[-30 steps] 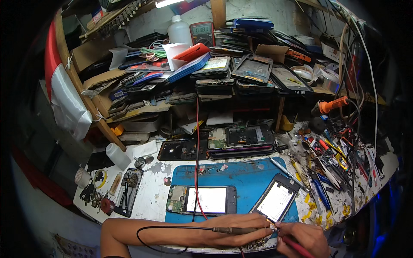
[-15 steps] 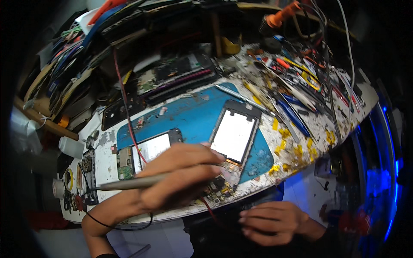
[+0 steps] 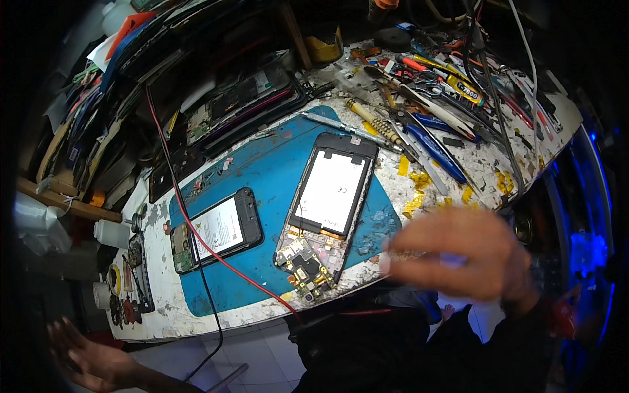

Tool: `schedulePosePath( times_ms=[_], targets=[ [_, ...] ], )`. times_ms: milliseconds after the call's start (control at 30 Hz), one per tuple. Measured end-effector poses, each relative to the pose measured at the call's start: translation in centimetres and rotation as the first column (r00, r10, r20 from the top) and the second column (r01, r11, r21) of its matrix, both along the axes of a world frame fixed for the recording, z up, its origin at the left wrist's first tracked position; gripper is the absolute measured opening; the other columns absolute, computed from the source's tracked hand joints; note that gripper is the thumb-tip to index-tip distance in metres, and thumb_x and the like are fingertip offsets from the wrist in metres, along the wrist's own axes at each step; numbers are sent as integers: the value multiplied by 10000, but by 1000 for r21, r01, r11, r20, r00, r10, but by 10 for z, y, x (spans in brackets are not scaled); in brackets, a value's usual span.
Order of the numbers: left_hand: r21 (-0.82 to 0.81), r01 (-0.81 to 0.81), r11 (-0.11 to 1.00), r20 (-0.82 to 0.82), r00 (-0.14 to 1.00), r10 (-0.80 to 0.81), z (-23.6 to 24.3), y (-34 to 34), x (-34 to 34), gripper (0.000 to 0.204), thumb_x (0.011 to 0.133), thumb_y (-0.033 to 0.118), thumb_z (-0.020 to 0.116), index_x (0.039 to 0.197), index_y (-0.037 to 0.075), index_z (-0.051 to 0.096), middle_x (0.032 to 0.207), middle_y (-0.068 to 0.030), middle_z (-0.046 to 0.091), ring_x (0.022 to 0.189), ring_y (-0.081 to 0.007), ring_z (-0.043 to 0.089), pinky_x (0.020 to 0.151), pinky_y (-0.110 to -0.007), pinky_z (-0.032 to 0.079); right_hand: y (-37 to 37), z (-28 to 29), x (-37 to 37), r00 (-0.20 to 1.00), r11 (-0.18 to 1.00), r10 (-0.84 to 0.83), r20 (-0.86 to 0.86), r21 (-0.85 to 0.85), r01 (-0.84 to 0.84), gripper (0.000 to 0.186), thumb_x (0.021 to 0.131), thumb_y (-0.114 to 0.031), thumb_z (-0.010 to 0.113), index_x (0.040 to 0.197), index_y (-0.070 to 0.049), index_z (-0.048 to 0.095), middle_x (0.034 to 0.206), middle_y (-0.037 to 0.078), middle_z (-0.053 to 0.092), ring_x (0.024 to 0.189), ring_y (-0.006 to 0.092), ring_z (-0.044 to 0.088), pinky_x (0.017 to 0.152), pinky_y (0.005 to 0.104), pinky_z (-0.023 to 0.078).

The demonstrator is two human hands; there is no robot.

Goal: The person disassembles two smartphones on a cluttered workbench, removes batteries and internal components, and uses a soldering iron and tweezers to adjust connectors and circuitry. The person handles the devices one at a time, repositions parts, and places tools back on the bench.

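Note:
My left hand (image 3: pixel 88 360) is low at the far left, off the table's edge, fingers apart, with nothing visible in it. Over the table's front right edge hovers my right hand (image 3: pixel 458 252), smeared by motion; whether its fingers hold anything cannot be made out. Nearest to it lies an opened phone (image 3: pixel 350 190) with a white battery (image 3: pixel 325 190) on the blue mat (image 3: pixel 262 157). A loose circuit board (image 3: pixel 308 268) rests across that phone's lower end. Further left lies a second opened phone (image 3: pixel 249 213), also with its battery bared.
A red cable (image 3: pixel 229 265) and a black cable (image 3: pixel 208 298) cross the mat and second phone. Tweezers (image 3: pixel 424 157), blue-handled pliers (image 3: pixel 442 157) and a yellow tube (image 3: pixel 466 90) lie at right. Stacked phone parts (image 3: pixel 249 98) stand behind. White bottles (image 3: pixel 111 232) are at left.
My left hand has swung down to the far left and no longer shows the grey pen-shaped tool. My right hand has risen from below the table edge toward the right. The view has shifted.

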State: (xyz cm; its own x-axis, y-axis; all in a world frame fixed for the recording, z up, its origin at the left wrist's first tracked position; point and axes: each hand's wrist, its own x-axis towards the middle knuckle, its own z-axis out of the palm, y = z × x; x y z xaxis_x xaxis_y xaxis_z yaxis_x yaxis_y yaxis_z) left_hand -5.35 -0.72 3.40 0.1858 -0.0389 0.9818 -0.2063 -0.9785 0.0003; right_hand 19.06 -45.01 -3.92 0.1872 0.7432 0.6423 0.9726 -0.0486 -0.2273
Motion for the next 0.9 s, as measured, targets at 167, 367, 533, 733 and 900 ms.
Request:
schedulePosePath(
  times_ms=[167,367,533,733,900],
  targets=[
    [-396,-492,776,-90,861,500,-113,10,-98,481,1018,174,580,1397,-63,402,1367,-256,523,1185,-335,595,1009,-448,544,19,25,58,993,954,-53,-109,-301,18,610,698,-155,842,1258,-71,616,1266,91,643,1215,281,590,1046,420,492],
    [-523,-784,333,-456,588,668,-283,-9,-175,627,936,38,647,1474,-11,327,1292,-215,580,989,-272,632,856,-398,549,58,38,84,992,825,-11,-126,-562,-62,814,627,-136,868,1371,-100,539,1416,90,557,1336,310,505,1119,452,444],
    [-476,-847,235,-837,518,173,-360,-76,-166,621,913,71,692,1445,-18,383,1304,-222,559,953,-251,629,834,-371,542,78,47,87,986,700,-56,-158,-710,-74,794,641,-102,871,1367,-126,552,1348,104,614,1253,320,578,1069,455,477],
    [-442,-705,555,-820,66,-568,-315,-154,-90,447,903,238,738,1220,-49,609,1036,-247,690,925,-366,685,822,-424,532,95,55,89,992,654,37,-124,-747,-118,809,606,-80,875,1354,-117,569,1317,95,632,1242,333,585,1073,458,473],
    [-449,-575,684,-888,205,-411,-238,-180,-25,474,860,364,783,1017,-63,651,955,-276,683,914,-403,678,766,-450,518,104,66,87,993,551,0,-118,-829,-99,879,567,-128,898,1378,-143,559,1373,70,594,1301,289,543,1144,456,432]
  ],
)
